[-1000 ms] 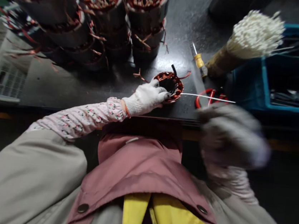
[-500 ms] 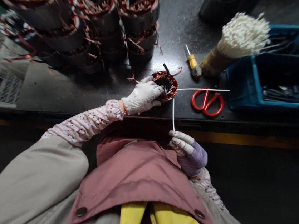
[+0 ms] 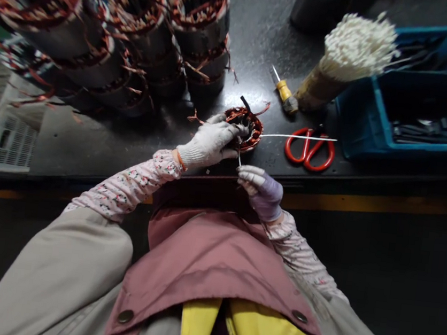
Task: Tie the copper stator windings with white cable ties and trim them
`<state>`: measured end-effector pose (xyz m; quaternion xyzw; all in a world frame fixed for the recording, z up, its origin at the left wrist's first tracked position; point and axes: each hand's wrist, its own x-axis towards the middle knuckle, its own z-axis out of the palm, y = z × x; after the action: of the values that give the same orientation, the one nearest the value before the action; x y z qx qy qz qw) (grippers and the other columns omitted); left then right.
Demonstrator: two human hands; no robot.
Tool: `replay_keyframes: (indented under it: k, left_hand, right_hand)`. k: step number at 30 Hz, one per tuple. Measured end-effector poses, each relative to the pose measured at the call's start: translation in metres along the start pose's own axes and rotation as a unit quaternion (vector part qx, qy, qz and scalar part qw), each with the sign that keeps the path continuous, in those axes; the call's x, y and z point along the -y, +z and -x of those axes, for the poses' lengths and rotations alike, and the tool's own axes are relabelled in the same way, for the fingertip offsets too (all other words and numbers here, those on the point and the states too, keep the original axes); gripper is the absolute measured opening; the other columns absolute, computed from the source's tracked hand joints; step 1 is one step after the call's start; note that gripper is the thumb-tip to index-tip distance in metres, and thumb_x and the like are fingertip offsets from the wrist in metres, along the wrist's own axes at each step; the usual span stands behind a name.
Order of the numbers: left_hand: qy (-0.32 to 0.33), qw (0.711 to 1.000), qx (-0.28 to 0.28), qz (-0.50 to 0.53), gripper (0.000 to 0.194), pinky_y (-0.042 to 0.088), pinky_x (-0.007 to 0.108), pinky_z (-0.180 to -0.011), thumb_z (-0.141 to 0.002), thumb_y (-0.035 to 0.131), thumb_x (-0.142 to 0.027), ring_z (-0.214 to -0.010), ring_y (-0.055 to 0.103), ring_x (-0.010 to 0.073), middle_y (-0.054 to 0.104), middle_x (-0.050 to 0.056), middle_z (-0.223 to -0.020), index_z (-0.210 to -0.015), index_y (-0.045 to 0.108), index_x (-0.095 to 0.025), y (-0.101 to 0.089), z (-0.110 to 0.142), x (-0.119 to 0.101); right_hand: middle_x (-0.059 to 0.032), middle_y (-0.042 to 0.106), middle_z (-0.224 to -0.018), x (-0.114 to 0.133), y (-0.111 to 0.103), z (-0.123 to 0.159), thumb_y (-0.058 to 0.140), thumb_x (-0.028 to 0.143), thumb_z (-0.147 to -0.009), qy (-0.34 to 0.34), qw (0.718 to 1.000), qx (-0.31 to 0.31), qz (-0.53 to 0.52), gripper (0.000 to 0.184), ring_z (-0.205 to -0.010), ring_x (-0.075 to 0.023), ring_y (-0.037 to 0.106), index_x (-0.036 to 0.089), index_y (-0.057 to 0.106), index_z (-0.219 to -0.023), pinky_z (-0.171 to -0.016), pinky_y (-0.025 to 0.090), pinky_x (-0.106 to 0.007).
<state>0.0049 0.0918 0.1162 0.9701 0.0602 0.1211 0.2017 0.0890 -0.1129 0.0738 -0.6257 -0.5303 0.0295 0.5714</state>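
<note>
A motor stator [image 3: 257, 130] with copper windings stands on the dark bench near its front edge. My left hand [image 3: 209, 141], in a white knit glove, grips its left side, fingers over the rim and partly inside the bore. A thin white cord [image 3: 287, 136] runs out from the stator's right side, passing over the red-handled scissors [image 3: 316, 150]. Below the stator, my right hand [image 3: 260, 189], in a white and purple glove, pinches the cord's other end close to the winding. How the cord passes through the winding is hidden.
Stacked stators [image 3: 200, 19] fill the back left, loose copper leads sticking out. A yellow-handled screwdriver [image 3: 284, 91] lies beside a holder full of white cords [image 3: 358, 48]. Blue bins [image 3: 415, 149] with metal parts stand at right, a white crate [image 3: 12, 143] at left.
My right hand has moved up and left, closer to the stator, and the cord length between them is shorter. My left hand keeps its hold on the stator.
</note>
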Motion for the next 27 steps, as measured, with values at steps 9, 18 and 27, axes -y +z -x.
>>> replay_keyframes:
  k: [9,18,27]
  left_hand:
    - [-0.007,0.983,-0.159,0.092,0.021,0.042,0.040,-0.111,-0.094,0.059,-0.034,-0.107,0.068,0.0181,0.077,0.006,-0.101,-0.102,0.071,-0.020,0.021,0.014,-0.008]
    - [0.055,0.976,-0.176,0.118,0.025,0.039,0.041,-0.113,-0.098,0.050,-0.033,-0.095,0.073,0.0134,0.078,0.002,-0.095,-0.092,0.073,-0.022,0.024,0.012,-0.001]
    - [0.090,0.965,-0.224,0.100,0.027,0.040,0.039,-0.112,-0.099,0.047,-0.030,-0.096,0.073,0.0132,0.078,0.003,-0.095,-0.092,0.072,-0.022,0.032,0.013,0.003]
  right_hand:
    - [-0.0024,0.073,-0.083,0.019,0.009,-0.029,0.075,0.034,-0.078,0.198,0.975,-0.050,-0.086,0.014,-0.077,-0.0164,0.069,0.022,0.070,-0.075,-0.074,0.059,-0.032]
    - [-0.0022,0.070,-0.070,0.010,0.011,-0.053,0.071,0.039,-0.078,0.200,0.979,0.003,0.047,0.020,-0.066,-0.0166,0.065,0.021,0.069,-0.069,-0.067,0.055,-0.030]
    - [-0.0018,0.069,-0.068,0.008,0.014,-0.053,0.069,0.045,-0.082,0.216,0.973,0.036,0.073,0.027,-0.063,-0.0159,0.062,0.020,0.069,-0.071,-0.064,0.049,-0.029]
